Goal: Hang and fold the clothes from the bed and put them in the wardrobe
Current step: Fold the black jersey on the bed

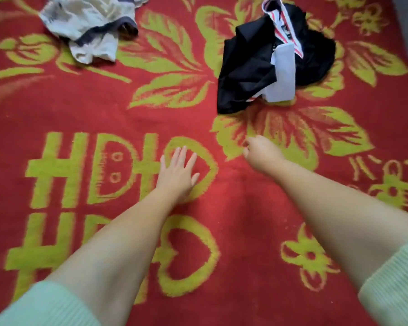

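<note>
So both arms are stretched out over the bed, which has a red blanket (233, 203) with yellow-green flowers and leaves woven in. Big yellow-green characters sit on the left of it, and from this angle they read something like "HDO" stacked twice, though I can't tell what they really say. The left hand (177, 172) lies flat on the blanket with fingers straight and spread, holding nothing. The right hand (259, 151) has its fingers loosely curled and looks like it holds nothing too, just short of the clothes. A crumpled black garment (247, 67) with a white panel and red-and-white striped trim lies just beyond that hand, top right. A rumpled beige garment (87, 22) with dark edging is well apart at the top left. Pale green sleeves (45, 304) are pushed up both arms
</note>
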A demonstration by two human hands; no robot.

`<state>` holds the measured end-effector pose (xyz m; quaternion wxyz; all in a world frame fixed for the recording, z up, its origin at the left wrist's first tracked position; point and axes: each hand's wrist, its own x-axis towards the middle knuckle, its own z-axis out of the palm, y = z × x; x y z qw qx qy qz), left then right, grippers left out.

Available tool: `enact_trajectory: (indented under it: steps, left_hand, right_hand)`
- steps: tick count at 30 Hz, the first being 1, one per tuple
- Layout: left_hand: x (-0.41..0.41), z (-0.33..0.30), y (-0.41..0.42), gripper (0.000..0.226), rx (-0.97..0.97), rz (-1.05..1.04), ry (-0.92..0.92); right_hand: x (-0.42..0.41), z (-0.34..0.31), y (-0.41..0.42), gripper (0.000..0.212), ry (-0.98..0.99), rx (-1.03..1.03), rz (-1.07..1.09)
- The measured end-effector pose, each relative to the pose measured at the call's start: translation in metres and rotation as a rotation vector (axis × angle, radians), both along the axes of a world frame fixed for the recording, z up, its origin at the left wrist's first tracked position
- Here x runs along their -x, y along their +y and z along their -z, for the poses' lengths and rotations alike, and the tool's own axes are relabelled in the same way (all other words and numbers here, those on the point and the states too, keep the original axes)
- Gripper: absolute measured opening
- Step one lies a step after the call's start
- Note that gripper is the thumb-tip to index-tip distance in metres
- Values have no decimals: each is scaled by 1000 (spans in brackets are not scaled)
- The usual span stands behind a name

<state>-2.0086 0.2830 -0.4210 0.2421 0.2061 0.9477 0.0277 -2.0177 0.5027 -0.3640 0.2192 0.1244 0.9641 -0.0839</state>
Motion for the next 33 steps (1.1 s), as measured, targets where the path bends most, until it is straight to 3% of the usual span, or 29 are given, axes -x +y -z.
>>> enact_trajectory:
  steps: [3, 8, 10, 12, 15, 18, 26, 33]
  left_hand:
    - [5, 48, -1, 61, -6, -34, 9]
    - [-1, 86, -5, 61, -128, -69, 266]
    - [-3, 87, -5, 63, -157, -61, 285]
    - [-3, 87, -5, 63, -162, -50, 287]
    - [-3, 87, -6, 62, -149, -37, 286]
    - [-1, 87, -6, 62, -134, -35, 285]
    - [3, 85, -5, 61, -122, -30, 298]
    - [5, 74, -13, 67, -125, -21, 141]
  right_hand:
    - [33, 27, 5, 49, 86, -78, -58]
    - [96, 50, 14, 86, 248, -394, -247]
    - [113, 52, 19, 87, 216, -484, -248]
    - [133, 52, 28, 71, 132, -509, -194]
    - [149, 56, 33, 35, 90, -387, -151]
    - [153, 55, 22, 24, 167, -173, -119]
    - [76, 61, -41, 31, 185, -43, -226]
    - [-21, 64, -87, 33, 39, 110, -160]
